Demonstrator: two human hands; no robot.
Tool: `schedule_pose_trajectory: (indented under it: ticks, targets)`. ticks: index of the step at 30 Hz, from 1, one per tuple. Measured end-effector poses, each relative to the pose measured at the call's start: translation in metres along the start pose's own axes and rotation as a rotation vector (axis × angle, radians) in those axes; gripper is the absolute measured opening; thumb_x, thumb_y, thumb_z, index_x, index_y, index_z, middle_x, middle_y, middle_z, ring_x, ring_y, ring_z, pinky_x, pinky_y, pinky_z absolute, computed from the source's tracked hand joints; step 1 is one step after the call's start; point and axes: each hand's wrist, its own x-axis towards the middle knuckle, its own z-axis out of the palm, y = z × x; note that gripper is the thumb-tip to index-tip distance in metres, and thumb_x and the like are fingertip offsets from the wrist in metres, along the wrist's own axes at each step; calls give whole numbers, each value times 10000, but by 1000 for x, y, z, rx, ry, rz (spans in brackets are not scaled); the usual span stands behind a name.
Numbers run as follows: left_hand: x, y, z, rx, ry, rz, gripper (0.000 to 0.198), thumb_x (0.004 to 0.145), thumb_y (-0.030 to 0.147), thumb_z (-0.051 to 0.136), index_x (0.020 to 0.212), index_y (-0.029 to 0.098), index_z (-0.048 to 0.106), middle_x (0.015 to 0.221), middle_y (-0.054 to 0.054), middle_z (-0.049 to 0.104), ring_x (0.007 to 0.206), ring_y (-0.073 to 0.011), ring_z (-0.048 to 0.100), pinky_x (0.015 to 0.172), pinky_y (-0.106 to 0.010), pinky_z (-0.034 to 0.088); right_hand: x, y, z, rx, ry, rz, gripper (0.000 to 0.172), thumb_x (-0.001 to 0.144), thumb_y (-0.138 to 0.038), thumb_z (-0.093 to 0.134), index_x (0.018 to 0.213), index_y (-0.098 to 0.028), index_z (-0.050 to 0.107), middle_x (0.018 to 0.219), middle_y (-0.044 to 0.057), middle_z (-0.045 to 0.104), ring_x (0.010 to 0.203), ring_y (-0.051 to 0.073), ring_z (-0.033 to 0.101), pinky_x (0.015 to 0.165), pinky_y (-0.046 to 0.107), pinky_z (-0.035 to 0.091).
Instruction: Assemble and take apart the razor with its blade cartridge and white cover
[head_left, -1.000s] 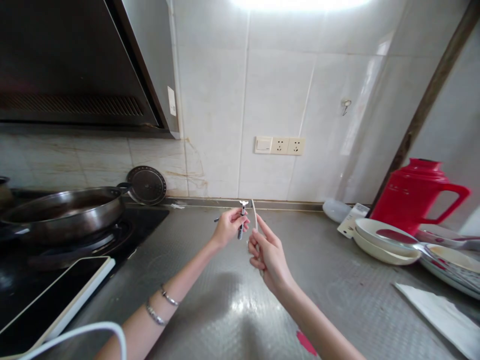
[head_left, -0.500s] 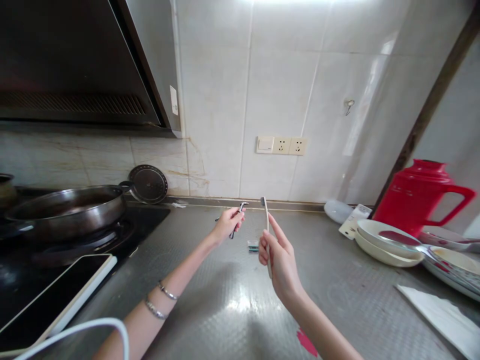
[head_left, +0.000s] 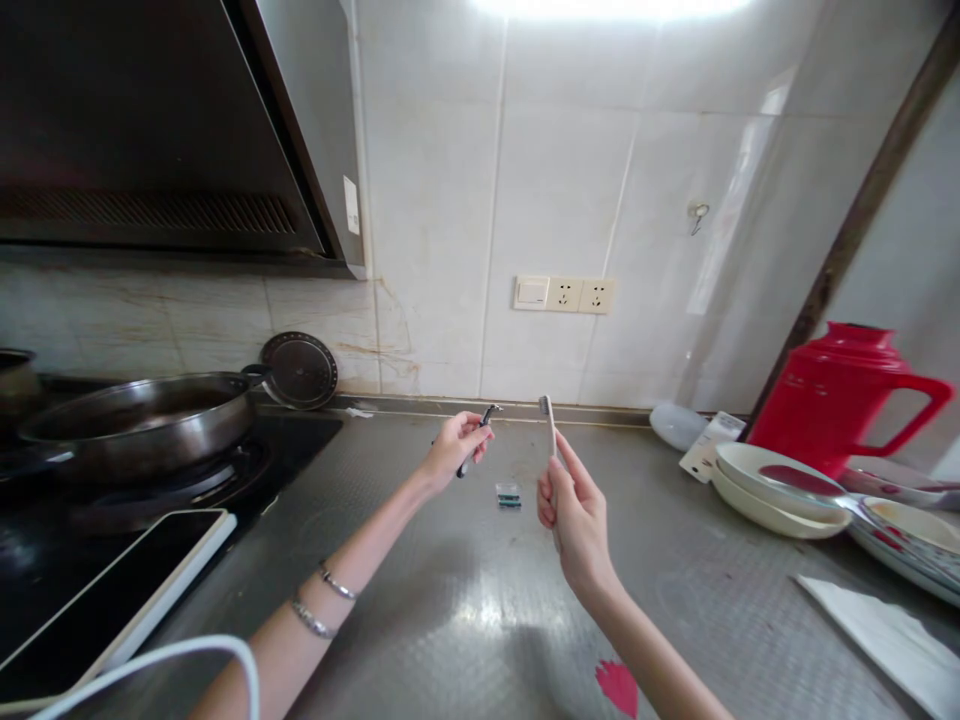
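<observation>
My left hand [head_left: 452, 450] is closed round a dark razor handle [head_left: 474, 443], held above the steel counter with its head end pointing up and to the right. My right hand [head_left: 574, 510] grips a white toothbrush [head_left: 550, 425] upright, its dark bristle head at the top. Between the two hands, a small razor blade cartridge [head_left: 508, 495] lies flat on the counter [head_left: 465, 600]. Two bracelets sit on my left forearm.
A wok [head_left: 142, 415] sits on the black stove at left, with a tablet [head_left: 112, 590] and white cable in front. At right stand a red jug [head_left: 844, 395], stacked plates [head_left: 772, 490] and a paper towel [head_left: 885, 625]. Wall sockets [head_left: 564, 294] sit on the tiles.
My hands have drawn apart; a second ago they were close together. The right hand moved right with the toothbrush, and the blade cartridge now lies on the counter between them.
</observation>
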Motion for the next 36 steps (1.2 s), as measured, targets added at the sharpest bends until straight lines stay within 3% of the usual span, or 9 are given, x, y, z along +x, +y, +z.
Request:
schedule_pose_trajectory:
  ticks: [5,12,15,19,23,30,36]
  targets:
    - [1,1,-4,-13,8,41,272,729,316,589,891,98,578,709,-19,558,544,-73,489,477,-202,391,17,0,-15,-256,-33,-195,519,840,-384,456,1327,-215,394,556,-62,339,445,69,281,397,186,259]
    - [-1,-5,1,-11,27,39,252,740,312,564,897,115,566,663,5,528,481,-52,420,414,-175,297,41,-12,-30,-1100,-248,-750,424,891,-228,343,1303,-263,437,700,12,519,575,106,436,583,218,370]
    - [-3,-6,5,21,90,57,255,724,315,579,887,119,573,628,21,499,469,-49,391,408,-172,269,51,-11,-27,-1260,-268,-869,446,890,-154,317,1310,-262,423,734,24,557,649,123,481,678,244,365]
    - [-3,-5,5,15,158,78,255,719,324,572,874,121,575,603,31,470,456,-48,367,406,-178,255,65,8,-38,-1309,-274,-907,432,890,-139,335,1283,-273,455,755,19,564,693,122,492,785,289,309]
    - [-1,-5,3,-4,179,94,252,721,323,563,872,121,563,604,36,452,454,-45,354,409,-179,252,71,24,-53,-1294,-207,-858,425,888,-137,330,1264,-269,475,753,10,548,693,119,486,803,298,283]
    - [-6,-10,15,61,190,63,237,702,315,573,842,124,586,586,27,479,479,-58,377,425,-179,255,68,26,-40,-1178,-218,-867,450,894,-149,319,1312,-290,409,755,3,541,707,117,491,831,315,265]
    - [-5,-9,11,29,227,98,224,714,292,563,853,118,579,582,36,453,457,-50,351,420,-182,241,69,32,-53,-1261,-173,-834,430,885,-145,332,1262,-289,477,757,2,539,710,117,488,826,312,266]
